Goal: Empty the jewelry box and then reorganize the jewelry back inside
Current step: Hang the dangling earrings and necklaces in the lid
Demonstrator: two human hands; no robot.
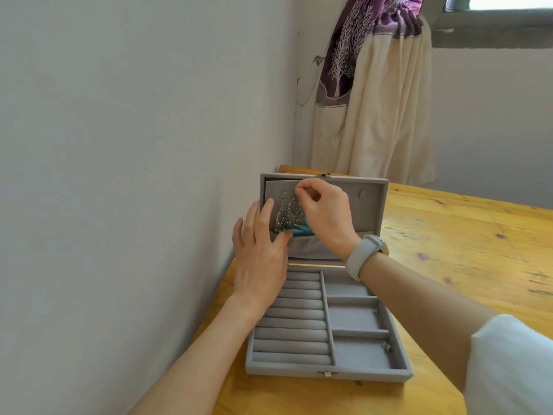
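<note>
A grey velvet jewelry box (398,348) stands open on the wooden table, its lid (368,205) upright at the back. Ring rolls (296,322) fill its left half, and square compartments its right half. A small silver piece (387,346) lies in the front right compartment. Inside the lid, a grey flap (276,193) carries silver dangling earrings (287,212) with turquoise beads. My left hand (260,250) presses flat against that flap from the left. My right hand (324,214), with a grey watch on its wrist, pinches the top hook of one earring. Something teal (300,230) shows under the earrings.
The box sits at the left edge of the yellow wooden table (466,250), close to a pale wall (134,145). A cream and purple curtain (380,94) hangs behind the table's far end. A white sleeve (508,369) is at lower right.
</note>
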